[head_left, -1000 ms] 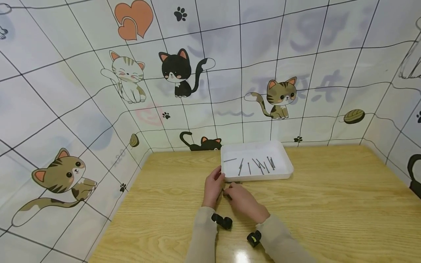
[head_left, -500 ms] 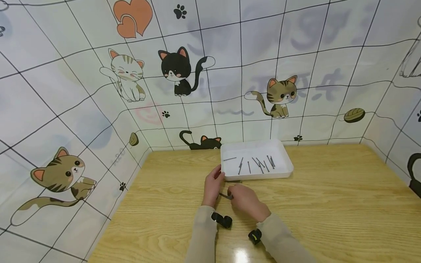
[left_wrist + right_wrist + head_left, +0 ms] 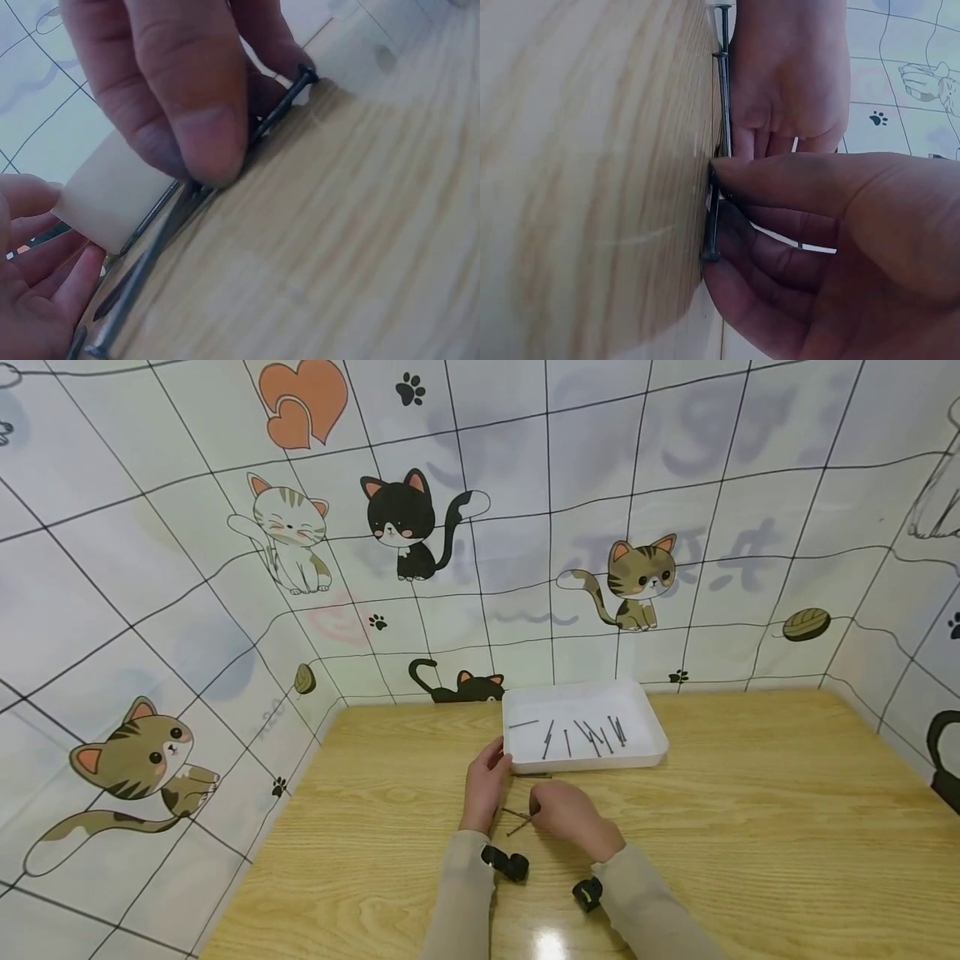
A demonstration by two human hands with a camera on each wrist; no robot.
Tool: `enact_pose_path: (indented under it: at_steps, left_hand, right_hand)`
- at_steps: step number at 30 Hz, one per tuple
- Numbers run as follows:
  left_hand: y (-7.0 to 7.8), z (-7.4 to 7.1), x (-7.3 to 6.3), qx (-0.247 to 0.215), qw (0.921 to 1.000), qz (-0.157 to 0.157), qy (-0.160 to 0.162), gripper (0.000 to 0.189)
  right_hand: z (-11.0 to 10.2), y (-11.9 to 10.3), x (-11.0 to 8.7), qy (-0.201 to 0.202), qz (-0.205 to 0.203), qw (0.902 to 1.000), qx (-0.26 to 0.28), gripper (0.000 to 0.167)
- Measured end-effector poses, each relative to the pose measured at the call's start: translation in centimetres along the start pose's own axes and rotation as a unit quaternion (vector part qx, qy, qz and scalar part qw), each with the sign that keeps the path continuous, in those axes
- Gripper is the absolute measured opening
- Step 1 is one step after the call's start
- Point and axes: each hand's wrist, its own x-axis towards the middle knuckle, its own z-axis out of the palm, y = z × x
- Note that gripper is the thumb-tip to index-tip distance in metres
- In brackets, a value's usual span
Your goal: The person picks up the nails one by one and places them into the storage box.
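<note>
My right hand (image 3: 567,814) is over the table just in front of the tray, its thumb and fingers pinching a dark metal nail (image 3: 711,232). Crossing close by that grip, more nails (image 3: 142,274) lie low over the wood. My left hand (image 3: 483,789) holds the near left corner of the white tray (image 3: 600,766), fingertips at its wall. Another nail (image 3: 532,775) lies on the table along the tray's front edge. Inside the tray, several loose nails (image 3: 567,743) are spread out. The right fingertips are partly hidden in the head view.
The light wooden table (image 3: 750,827) runs up to a wall covering (image 3: 517,560) printed with cats and grid lines. At the right edge of the head view is a black curved object (image 3: 947,768). Both wrists carry small black cameras (image 3: 506,863).
My right hand has drawn slightly right and back from the left hand, and crossed nails now show beside its fingertips. The left hand and tray have stayed in place.
</note>
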Motion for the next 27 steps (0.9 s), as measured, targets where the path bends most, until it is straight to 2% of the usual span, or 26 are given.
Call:
enact_pose_path:
  at_steps: [5, 13, 20, 23, 27]
  left_hand:
    - [-0.6, 0.0, 0.4, -0.003, 1.0, -0.007, -0.001, 0.042]
    - [-3.2, 0.2, 1.7, -0.023, 0.9995, -0.019, 0.005, 0.041]
    - [-3.5, 0.3, 1.7, -0.009, 0.9996, -0.02, 0.017, 0.04]
    - [-3.4, 0.3, 1.8, -0.003, 0.9996, -0.022, 0.018, 0.04]
    - [-3.3, 0.3, 1.7, 0.005, 0.9995, -0.023, 0.019, 0.04]
  right_hand:
    - [-0.2, 0.2, 0.0, -0.011, -0.005, 0.9999, 0.008, 0.011]
    - [-0.6, 0.7, 0.2, -0.042, -0.025, 0.9982, 0.036, 0.008]
    - [-1.2, 1.6, 0.3, -0.038, -0.033, 0.9974, 0.052, 0.004]
    - [-1.5, 2.3, 0.6, -0.034, -0.038, 0.9934, 0.103, 0.002]
    - [-1.9, 3.2, 0.8, -0.044, -0.046, 0.977, 0.204, 0.011]
